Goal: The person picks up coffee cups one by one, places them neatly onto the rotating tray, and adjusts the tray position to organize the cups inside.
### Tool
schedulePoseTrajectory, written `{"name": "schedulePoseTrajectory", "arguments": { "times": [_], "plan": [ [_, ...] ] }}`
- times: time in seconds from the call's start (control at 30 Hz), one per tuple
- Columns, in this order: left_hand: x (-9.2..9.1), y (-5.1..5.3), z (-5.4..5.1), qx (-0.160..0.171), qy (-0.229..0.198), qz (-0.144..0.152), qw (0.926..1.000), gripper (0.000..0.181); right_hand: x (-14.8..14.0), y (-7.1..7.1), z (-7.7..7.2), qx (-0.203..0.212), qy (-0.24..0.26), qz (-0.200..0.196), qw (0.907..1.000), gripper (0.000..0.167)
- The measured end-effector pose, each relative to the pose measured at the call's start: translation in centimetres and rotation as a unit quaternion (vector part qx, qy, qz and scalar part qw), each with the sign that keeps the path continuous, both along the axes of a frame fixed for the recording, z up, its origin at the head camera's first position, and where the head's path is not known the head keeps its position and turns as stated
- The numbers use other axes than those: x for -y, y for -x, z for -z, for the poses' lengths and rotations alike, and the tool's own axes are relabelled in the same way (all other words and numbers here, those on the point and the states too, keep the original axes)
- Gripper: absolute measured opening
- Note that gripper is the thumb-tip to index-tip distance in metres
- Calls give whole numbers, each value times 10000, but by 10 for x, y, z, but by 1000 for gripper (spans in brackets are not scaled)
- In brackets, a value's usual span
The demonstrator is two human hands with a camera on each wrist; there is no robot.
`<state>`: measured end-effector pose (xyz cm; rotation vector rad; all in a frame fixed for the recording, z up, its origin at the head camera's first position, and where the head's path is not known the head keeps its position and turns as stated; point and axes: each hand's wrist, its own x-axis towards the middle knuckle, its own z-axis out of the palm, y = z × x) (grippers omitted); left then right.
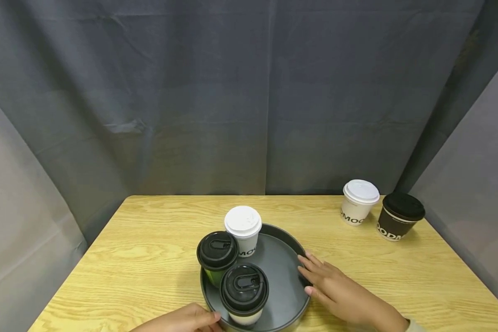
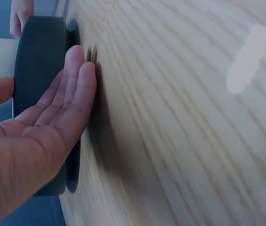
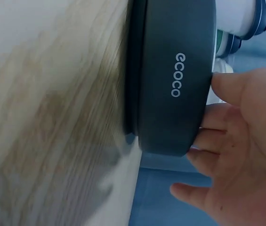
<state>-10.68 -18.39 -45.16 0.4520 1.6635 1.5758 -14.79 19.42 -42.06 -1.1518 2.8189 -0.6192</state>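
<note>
A round dark grey tray (image 1: 280,272) with a raised wall is on the wooden table. Three lidded paper cups crowd its left half: a white-lidded cup (image 1: 243,226) at the back, a green cup with a black lid (image 1: 217,251), and a pale cup with a black lid (image 1: 245,290) in front. My left hand (image 1: 186,319) is at the tray's front left; the left wrist view has its fingers (image 2: 78,94) extended along the outer wall and its thumb near the rim. At the right side, my right hand (image 1: 340,290) touches the rim with spread, fairly straight fingers.
On the table (image 1: 157,249), at the back right, stand a white cup (image 1: 358,203) with a white lid and a black cup (image 1: 400,216) with a black lid. Grey curtains (image 1: 199,101) hang behind and at both sides.
</note>
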Motion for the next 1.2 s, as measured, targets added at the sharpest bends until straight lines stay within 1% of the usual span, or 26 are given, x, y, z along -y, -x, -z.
{"name": "schedulePoseTrajectory", "arguments": {
  "times": [0.1, 0.2, 0.3, 0.37, 0.43, 0.47, 0.5, 0.57, 0.6, 0.67, 0.7, 0.77, 0.83, 0.9, 0.97, 1.0, 1.03, 1.07, 1.13, 1.17, 1.2],
  "plan": [
    [5, 3, -1, -172, 236, -161, 9994, 53, 0, -7, -1, 43, -160, 76, 9998, 52],
    [10, 5, -4, -150, 422, -398, 9982, 52, 1, -13, 2, -8, -369, 73, 9993, 54],
    [15, 9, -5, -3, 536, -607, 9967, 52, 0, -18, 8, -275, -575, -114, 9979, 54],
    [19, 11, -5, 92, 635, -712, 9954, 52, 0, -22, 11, -506, -697, -314, 9958, 53],
    [24, 15, -6, 116, 706, -805, 9942, 52, 2, -25, 15, -705, -795, -487, 9931, 54],
    [26, 17, -6, 50, 773, -826, 9936, 52, 3, -27, 17, -840, -826, -564, 9914, 54],
    [28, 20, -6, -13, 838, -854, 9928, 52, 4, -30, 19, -1087, -845, -646, 9884, 56],
    [31, 26, -8, -123, 977, -905, 9910, 53, 6, -34, 24, -1761, -887, -761, 9774, 59],
    [32, 29, -8, -195, 1056, -944, 9897, 52, 8, -36, 26, -2077, -898, -814, 9707, 61],
    [35, 34, -10, -355, 1206, -964, 9874, 53, 10, -39, 32, -2810, -862, -886, 9517, 64],
    [36, 37, -10, -391, 1264, -985, 9863, 53, 12, -41, 34, -3075, -828, -915, 9435, 65],
    [37, 40, -12, -493, 1357, -1025, 9842, 53, 14, -42, 36, -3300, -806, -986, 9354, 66],
    [38, 42, -12, -541, 1389, -1079, 9829, 52, 16, -42, 35, -3230, -766, -1044, 9375, 66],
    [38, 41, -12, -491, 1367, -1107, 9832, 52, 16, -41, 32, -2838, -787, -985, 9506, 65],
    [37, 38, -13, -348, 1305, -1142, 9842, 51, 15, -38, 25, -2129, -721, -814, 9710, 63],
    [37, 36, -13, -256, 1228, -1127, 9857, 50, 13, -36, 21, -1771, -662, -674, 9796, 62],
    [37, 34, -12, -145, 1137, -1104, 9873, 50, 12, -33, 17, -1367, -570, -497, 9877, 60],
    [36, 31, -12, -40, 1025, -1050, 9892, 50, 9, -30, 14, -1026, -460, -296, 9932, 58],
    [33, 25, -11, 130, 791, -850, 9932, 49, 3, -23, 8, -558, -180, 61, 9983, 57],
    [31, 22, -11, 168, 679, -717, 9950, 48, 1, -19, 6, -444, -89, 209, 9988, 57],
    [28, 19, -10, 153, 596, -589, 9964, 47, -2, -15, 5, -451, -39, 294, 9985, 57]
  ]
}}
